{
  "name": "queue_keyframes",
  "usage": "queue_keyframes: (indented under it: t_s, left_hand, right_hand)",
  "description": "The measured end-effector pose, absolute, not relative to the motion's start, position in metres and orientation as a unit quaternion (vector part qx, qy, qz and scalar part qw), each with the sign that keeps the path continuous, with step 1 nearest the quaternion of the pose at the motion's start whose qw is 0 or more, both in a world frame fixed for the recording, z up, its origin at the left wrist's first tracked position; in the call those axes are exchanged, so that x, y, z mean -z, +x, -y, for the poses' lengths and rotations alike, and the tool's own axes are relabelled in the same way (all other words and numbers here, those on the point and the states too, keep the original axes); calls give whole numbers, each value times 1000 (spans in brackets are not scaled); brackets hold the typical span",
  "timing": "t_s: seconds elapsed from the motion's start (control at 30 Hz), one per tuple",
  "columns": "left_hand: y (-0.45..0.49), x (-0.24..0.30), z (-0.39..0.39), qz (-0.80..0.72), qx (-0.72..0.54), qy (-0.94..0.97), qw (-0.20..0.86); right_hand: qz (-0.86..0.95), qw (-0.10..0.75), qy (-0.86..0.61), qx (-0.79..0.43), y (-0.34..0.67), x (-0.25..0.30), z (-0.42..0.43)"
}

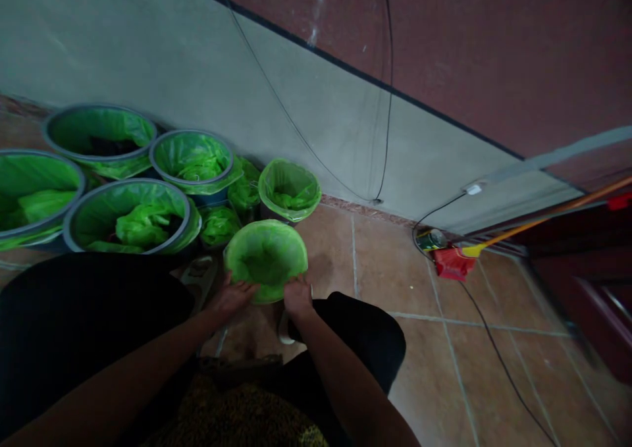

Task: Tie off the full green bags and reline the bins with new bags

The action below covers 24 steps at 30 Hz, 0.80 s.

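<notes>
Both my hands grip the rim of a small round waste bin lined with a green plastic bag (266, 261), held low over the tiled floor in front of my knees. My left hand (230, 299) is on the near left of the rim, and my right hand (299, 295) is on the near right. The bag covers the rim, so the bin's own material is hidden. Just beyond it stand several bins lined with green bags, among them a small one (289, 189) and a wide grey-rimmed one (132, 216).
A grey-painted wall (276, 118) runs along the far side of the bins, with a black cable (301, 137) hanging down it. On the brown floor tiles (390, 269) to the right lie a red dustpan (454, 263) and an orange-handled broom (543, 218).
</notes>
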<state>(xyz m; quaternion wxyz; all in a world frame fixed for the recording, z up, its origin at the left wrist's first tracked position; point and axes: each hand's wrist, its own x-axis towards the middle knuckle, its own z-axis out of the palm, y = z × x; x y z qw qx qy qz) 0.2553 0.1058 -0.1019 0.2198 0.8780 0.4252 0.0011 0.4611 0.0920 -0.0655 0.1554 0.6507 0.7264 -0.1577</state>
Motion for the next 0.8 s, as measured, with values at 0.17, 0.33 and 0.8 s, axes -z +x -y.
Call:
queue_keyframes:
  t_s: [0.17,0.33,0.8]
  left_hand:
    - [245,85,-113,-455,-27,865,210]
    - [234,78,-109,-452,-21,869,200]
    - [242,108,-107,-408,56,878,244]
  right_hand:
    - [-720,110,662,176,461,51,-89]
    - [-749,113,614,222,447,55,-79]
    - [-798,157,540,216,449,107,-78]
